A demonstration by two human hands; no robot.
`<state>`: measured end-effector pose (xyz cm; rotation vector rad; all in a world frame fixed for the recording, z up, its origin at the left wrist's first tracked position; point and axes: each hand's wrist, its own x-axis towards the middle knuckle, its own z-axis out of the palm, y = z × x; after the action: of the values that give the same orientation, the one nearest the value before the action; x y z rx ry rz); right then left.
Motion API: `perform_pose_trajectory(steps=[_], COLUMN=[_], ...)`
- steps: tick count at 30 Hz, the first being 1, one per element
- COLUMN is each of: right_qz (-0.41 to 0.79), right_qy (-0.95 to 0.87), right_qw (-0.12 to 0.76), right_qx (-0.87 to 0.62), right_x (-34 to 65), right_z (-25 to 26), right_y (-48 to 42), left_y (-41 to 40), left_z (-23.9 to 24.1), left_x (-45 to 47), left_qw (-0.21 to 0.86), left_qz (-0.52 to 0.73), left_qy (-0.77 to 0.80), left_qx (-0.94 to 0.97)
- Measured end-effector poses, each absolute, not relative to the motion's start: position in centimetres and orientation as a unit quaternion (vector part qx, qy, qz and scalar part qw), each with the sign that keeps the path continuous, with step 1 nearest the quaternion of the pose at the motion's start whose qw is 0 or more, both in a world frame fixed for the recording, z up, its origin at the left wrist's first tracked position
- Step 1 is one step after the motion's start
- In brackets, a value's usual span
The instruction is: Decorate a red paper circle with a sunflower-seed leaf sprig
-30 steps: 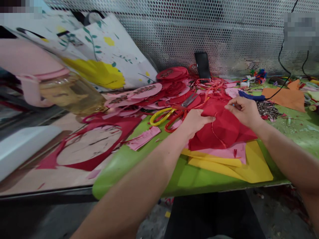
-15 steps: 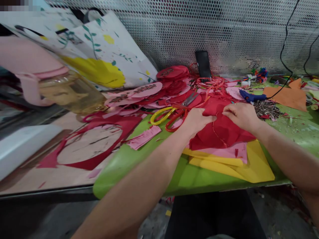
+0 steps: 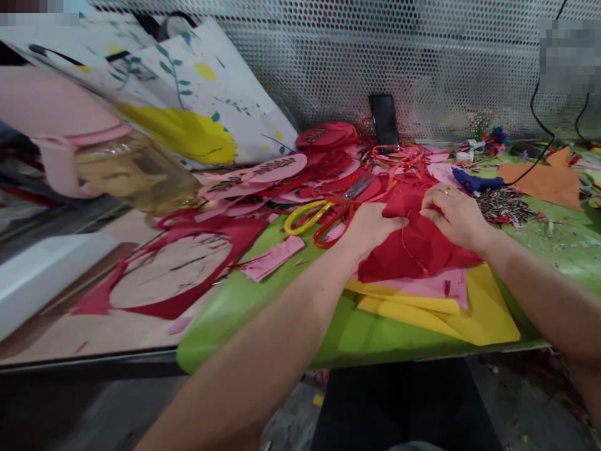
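A red sheet [image 3: 399,255], felt or paper, lies in front of me with a thin red cord [image 3: 413,254] trailing over it. My left hand [image 3: 373,227] rests on the sheet's left side, its thumb tip at the upper end of the cord and its fingers curled in. On the other side, my right hand [image 3: 451,212], with a ring on one finger, is closed in a pinch close to the left thumb. Whatever lies between the right fingertips is too small to make out. Scissors [image 3: 359,188] with yellow and red handles lie just left of my left hand.
Under the red sheet are pink and yellow sheets [image 3: 493,310]. A blue glue gun [image 3: 476,180] sits by a heap of small dark sticks [image 3: 502,205]. A phone [image 3: 384,122] leans on the perforated metal panel [image 3: 328,62]. Left stand a pink-lidded bottle [image 3: 136,172] and a patterned bag [image 3: 225,81].
My right hand has lifted and turned slightly, so its ring now shows. The left hand stays in place on the red sheet.
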<state>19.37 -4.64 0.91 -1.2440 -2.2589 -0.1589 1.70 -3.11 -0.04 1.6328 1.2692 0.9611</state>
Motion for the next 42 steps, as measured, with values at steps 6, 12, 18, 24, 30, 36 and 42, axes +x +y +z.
perform_pose_trajectory(steps=[6, 12, 18, 24, 30, 36, 42], right_qz=[-0.031, -0.008, -0.025, -0.043, -0.056, -0.078, -0.074], right_qy=[-0.848, -0.846, -0.849, -0.872, -0.89, -0.9, -0.887], right_qw=[0.289, 0.304, 0.286, 0.217, 0.165, 0.151, 0.161], right_qx=[-0.444, -0.438, -0.444, -0.437, -0.42, -0.402, -0.426], right_x=[19.5, 19.6, 19.6, 19.6, 19.6, 19.5, 19.3], right_z=[0.7, 0.8, 0.8, 0.6, 0.8, 0.6, 0.1], right_y=[-4.2, -4.2, -4.2, -4.3, -4.5, -4.5, -4.2], left_y=[-3.1, -2.9, -1.9, -1.1, -0.9, -1.1, -1.2], left_z=[0.0, -0.2, -0.8, -0.9, -0.9, -0.8, -0.7], left_x=[1.7, 1.5, 1.2, 0.8, 0.8, 0.9, 0.9], left_qw=[0.422, 0.433, 0.431, 0.429, 0.445, 0.467, 0.48], left_qz=[0.394, 0.407, 0.461, 0.508, 0.533, 0.549, 0.549], left_qy=[0.497, 0.496, 0.499, 0.495, 0.481, 0.465, 0.46], left_qx=[0.648, 0.633, 0.594, 0.559, 0.534, 0.514, 0.507])
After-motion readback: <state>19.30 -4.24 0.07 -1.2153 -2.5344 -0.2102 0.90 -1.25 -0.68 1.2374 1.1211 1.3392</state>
